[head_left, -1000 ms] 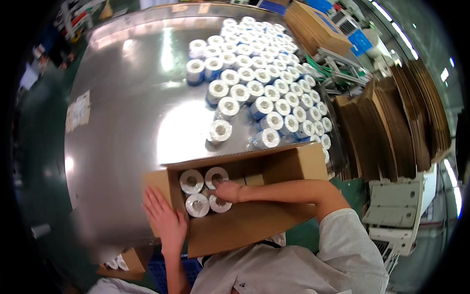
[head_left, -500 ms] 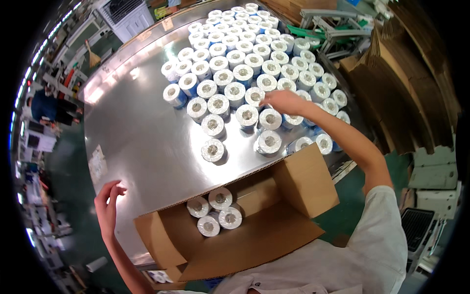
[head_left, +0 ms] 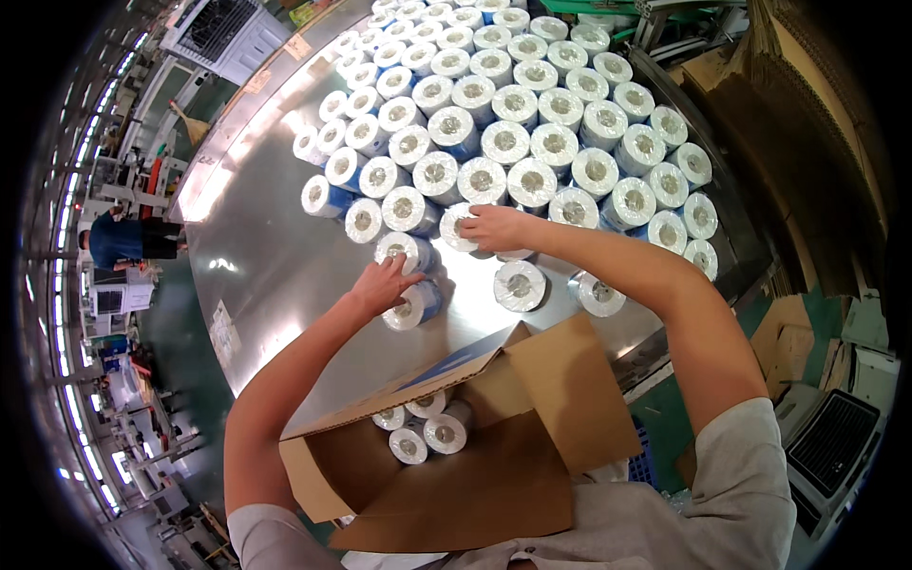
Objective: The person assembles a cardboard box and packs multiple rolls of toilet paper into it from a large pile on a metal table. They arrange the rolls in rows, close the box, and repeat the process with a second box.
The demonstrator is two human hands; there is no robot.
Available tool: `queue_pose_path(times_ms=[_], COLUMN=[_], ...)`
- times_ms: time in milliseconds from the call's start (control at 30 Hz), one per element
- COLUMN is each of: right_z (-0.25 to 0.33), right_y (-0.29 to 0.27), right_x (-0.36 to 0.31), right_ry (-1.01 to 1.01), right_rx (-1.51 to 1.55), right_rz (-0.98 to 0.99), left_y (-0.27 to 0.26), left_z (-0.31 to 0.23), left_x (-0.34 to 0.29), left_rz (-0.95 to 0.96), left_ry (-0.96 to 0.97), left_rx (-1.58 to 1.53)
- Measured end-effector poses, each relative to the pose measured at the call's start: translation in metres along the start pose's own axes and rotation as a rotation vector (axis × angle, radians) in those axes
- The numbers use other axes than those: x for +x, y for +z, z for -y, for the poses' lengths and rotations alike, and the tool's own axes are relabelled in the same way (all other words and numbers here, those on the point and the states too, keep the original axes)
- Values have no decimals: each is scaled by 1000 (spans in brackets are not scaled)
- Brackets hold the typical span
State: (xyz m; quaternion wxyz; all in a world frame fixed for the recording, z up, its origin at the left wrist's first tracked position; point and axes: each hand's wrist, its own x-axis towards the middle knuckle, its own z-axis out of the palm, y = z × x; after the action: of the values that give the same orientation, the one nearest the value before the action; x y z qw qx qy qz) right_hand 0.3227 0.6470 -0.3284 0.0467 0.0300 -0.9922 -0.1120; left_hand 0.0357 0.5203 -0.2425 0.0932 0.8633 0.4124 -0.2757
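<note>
The left grip [head_left: 380,287] is partly open, fingers bent over the top of a film-wrapped white roll [head_left: 393,244], thumb set apart from them; whether it has closed on the roll cannot be told. Just on the body side of that grip stands a second roll [head_left: 403,314], near the thumb.

To its right and slightly farther out, the right grip [head_left: 501,229] is half curled, fingertips at the core of another white roll [head_left: 456,226]; how firmly it has hold is hidden.

Beyond both grips, upright rolls with blue on their sides [head_left: 503,141] crowd the metal bench [head_left: 271,195]. A lone roll [head_left: 520,286] stands just to the body side of the right grip, and one more [head_left: 601,296] farther to its right.

Between the grips and the body is an open cardboard carton [head_left: 570,389], with four rolls [head_left: 445,434] grouped inside, on the body side of the left grip.
</note>
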Motion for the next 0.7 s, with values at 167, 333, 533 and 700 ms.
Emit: queue_pose_path(times_ms=[167,333,533,700], right_z=[-4,-16,8,63], right_y=[-23,-101,-242,-333], right_x=[-4,-39,-95,-135], right_ry=[31,229,691,966], right_rx=[162,414,626,509], right_rz=[49,-42,-363,-539], left_y=[42,42,66,86], left_z=[-4,10,8,14], left_x=[20,12,10,-17], left_rz=[9,17,-201,-220], left_ry=[-214,-157,-113,-104], left_rx=[-20,-52,-69,-192])
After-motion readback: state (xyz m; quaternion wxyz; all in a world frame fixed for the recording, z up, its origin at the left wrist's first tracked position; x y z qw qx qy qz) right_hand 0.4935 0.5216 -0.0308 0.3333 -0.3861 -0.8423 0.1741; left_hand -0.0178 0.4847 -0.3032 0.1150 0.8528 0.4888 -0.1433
